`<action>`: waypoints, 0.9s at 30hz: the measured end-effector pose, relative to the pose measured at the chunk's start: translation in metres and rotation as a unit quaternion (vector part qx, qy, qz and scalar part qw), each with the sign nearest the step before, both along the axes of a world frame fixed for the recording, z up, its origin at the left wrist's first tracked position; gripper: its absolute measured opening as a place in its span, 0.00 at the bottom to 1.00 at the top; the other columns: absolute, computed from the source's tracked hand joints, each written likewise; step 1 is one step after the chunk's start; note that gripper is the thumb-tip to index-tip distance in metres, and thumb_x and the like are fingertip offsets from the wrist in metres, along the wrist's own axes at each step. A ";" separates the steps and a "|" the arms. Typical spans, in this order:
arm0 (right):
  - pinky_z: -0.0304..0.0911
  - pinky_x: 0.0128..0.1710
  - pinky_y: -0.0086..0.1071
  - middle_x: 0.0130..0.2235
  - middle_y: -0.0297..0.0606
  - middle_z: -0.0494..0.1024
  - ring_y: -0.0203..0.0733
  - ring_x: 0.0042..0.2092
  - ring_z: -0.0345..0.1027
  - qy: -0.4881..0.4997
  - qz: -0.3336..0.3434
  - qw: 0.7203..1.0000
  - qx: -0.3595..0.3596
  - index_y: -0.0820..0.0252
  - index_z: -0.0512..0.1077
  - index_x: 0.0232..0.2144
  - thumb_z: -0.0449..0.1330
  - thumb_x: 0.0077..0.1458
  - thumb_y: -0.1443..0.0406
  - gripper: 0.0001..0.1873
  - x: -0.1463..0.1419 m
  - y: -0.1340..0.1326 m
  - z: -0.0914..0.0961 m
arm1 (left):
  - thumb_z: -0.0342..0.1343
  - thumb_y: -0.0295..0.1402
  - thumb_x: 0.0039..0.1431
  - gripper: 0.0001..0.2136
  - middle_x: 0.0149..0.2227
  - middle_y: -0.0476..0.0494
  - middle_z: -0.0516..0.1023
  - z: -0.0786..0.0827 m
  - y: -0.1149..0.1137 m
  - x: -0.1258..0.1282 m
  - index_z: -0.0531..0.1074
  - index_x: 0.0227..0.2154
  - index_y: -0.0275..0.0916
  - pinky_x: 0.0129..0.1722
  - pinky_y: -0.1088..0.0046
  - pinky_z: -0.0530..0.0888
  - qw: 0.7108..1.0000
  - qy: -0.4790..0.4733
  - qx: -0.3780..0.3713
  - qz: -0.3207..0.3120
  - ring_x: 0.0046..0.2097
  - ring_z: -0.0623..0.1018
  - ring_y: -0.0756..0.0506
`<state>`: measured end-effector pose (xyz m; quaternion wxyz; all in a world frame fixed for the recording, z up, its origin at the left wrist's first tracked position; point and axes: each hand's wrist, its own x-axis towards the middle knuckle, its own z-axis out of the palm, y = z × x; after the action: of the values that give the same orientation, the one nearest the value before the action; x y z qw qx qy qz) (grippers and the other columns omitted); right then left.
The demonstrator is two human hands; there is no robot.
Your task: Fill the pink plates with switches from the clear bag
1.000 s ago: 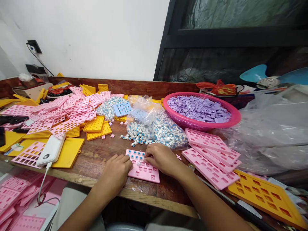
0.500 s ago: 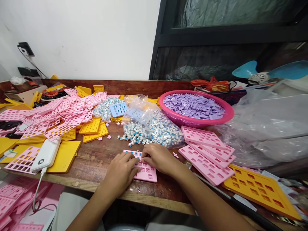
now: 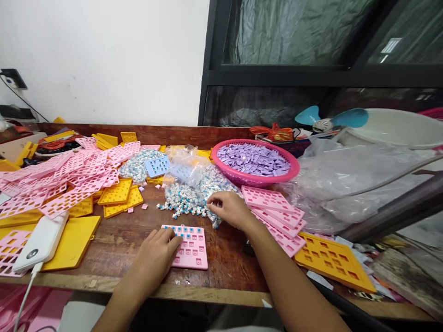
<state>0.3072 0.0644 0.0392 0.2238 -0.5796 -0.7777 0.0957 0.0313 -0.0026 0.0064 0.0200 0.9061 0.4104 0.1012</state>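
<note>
A pink keyboard plate (image 3: 190, 256) lies on the wooden table in front of me, with blue-and-white key switches (image 3: 186, 229) seated along its upper rows and bare square holes lower down. My left hand (image 3: 155, 253) grips its left edge, fingers bent over the top. My right hand (image 3: 230, 210) is at the right side of a loose pile of key switches (image 3: 183, 200), beside the plastic bag of switches (image 3: 216, 180). Its thumb and index finger curve toward the pile with a gap between them, and I see nothing held there.
A pink basket (image 3: 294, 173) of purple pieces stands behind. Pink plates (image 3: 273, 216) and a yellow plate (image 3: 335, 263) lie on the right. Leftward are heaped pink panels (image 3: 79, 168), yellow cases (image 3: 72, 242) and a white power bank (image 3: 43, 244) with a cable.
My right hand has left the pink plate and moved up and right to the switch pile. My left hand stays at the plate's left edge. The view has turned right.
</note>
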 end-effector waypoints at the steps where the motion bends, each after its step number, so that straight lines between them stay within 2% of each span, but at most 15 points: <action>1: 0.61 0.39 0.30 0.38 0.37 0.83 0.42 0.39 0.74 -0.041 0.011 0.999 -0.015 0.58 0.81 0.36 0.62 0.57 0.66 0.08 -0.002 0.000 -0.003 | 0.51 0.28 0.69 0.09 0.44 0.43 0.76 -0.001 0.000 -0.003 0.75 0.46 0.43 0.45 0.64 0.68 1.000 -0.003 -0.003 0.002 0.44 0.74 0.41; 4: 0.60 0.40 0.31 0.40 0.38 0.82 0.44 0.43 0.74 -0.138 0.023 0.990 -0.034 0.55 0.81 0.39 0.65 0.56 0.63 0.08 -0.012 -0.001 -0.010 | 0.51 0.29 0.70 0.08 0.42 0.43 0.77 -0.001 0.001 -0.012 0.75 0.43 0.43 0.45 0.64 0.68 0.999 -0.027 -0.022 0.018 0.44 0.75 0.41; 7: 0.60 0.41 0.32 0.41 0.40 0.82 0.46 0.45 0.74 -0.191 0.003 0.981 -0.034 0.54 0.80 0.40 0.68 0.56 0.59 0.09 -0.023 -0.002 -0.015 | 0.51 0.31 0.70 0.07 0.42 0.44 0.78 0.001 0.002 -0.019 0.75 0.42 0.42 0.45 0.64 0.68 0.998 -0.057 -0.029 0.025 0.45 0.75 0.41; 11: 0.61 0.42 0.33 0.39 0.43 0.82 0.48 0.45 0.75 -0.223 -0.022 0.974 -0.038 0.56 0.79 0.37 0.67 0.57 0.59 0.08 -0.032 -0.002 -0.020 | 0.52 0.31 0.69 0.06 0.40 0.44 0.79 0.000 0.003 -0.022 0.75 0.41 0.42 0.44 0.64 0.67 0.997 -0.068 0.004 0.027 0.43 0.75 0.41; 15: 0.61 0.44 0.34 0.40 0.44 0.82 0.49 0.46 0.74 -0.220 -0.015 0.975 -0.034 0.58 0.78 0.36 0.64 0.59 0.63 0.05 -0.031 -0.002 -0.021 | 0.50 0.31 0.70 0.08 0.40 0.43 0.78 -0.005 0.003 -0.025 0.75 0.40 0.41 0.45 0.63 0.68 0.996 -0.077 0.024 0.032 0.43 0.74 0.41; 18: 0.61 0.43 0.33 0.39 0.42 0.82 0.47 0.43 0.74 -0.164 0.018 0.986 -0.024 0.59 0.78 0.37 0.64 0.57 0.67 0.05 -0.029 -0.005 -0.016 | 0.51 0.31 0.69 0.08 0.42 0.43 0.77 -0.006 0.003 -0.030 0.75 0.41 0.41 0.44 0.65 0.70 0.992 -0.121 -0.013 0.032 0.44 0.75 0.43; 21: 0.62 0.40 0.30 0.38 0.38 0.81 0.42 0.39 0.74 -0.027 0.099 0.994 -0.023 0.59 0.78 0.38 0.63 0.57 0.69 0.06 -0.037 -0.014 -0.010 | 0.52 0.30 0.68 0.07 0.41 0.44 0.78 -0.005 0.004 -0.033 0.75 0.40 0.42 0.45 0.67 0.71 0.987 -0.152 -0.051 0.033 0.44 0.76 0.44; 24: 0.64 0.39 0.28 0.38 0.35 0.81 0.38 0.38 0.73 0.091 0.192 0.976 -0.045 0.58 0.78 0.38 0.62 0.59 0.68 0.05 -0.057 -0.029 -0.011 | 0.52 0.30 0.68 0.07 0.40 0.44 0.79 -0.005 0.005 -0.031 0.76 0.40 0.42 0.45 0.67 0.71 0.984 -0.161 -0.054 0.051 0.44 0.76 0.43; 27: 0.65 0.42 0.29 0.38 0.36 0.81 0.39 0.39 0.74 0.101 0.249 0.962 -0.042 0.58 0.79 0.39 0.63 0.60 0.68 0.06 -0.079 -0.041 -0.023 | 0.50 0.30 0.69 0.09 0.39 0.44 0.78 -0.006 0.004 -0.029 0.77 0.39 0.42 0.44 0.69 0.71 0.979 -0.175 -0.062 0.078 0.42 0.77 0.45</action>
<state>0.2284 0.0239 0.0158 0.2459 -0.3638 -0.8661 0.2390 0.0026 0.0017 0.0003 0.1394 0.8364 0.4756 0.2340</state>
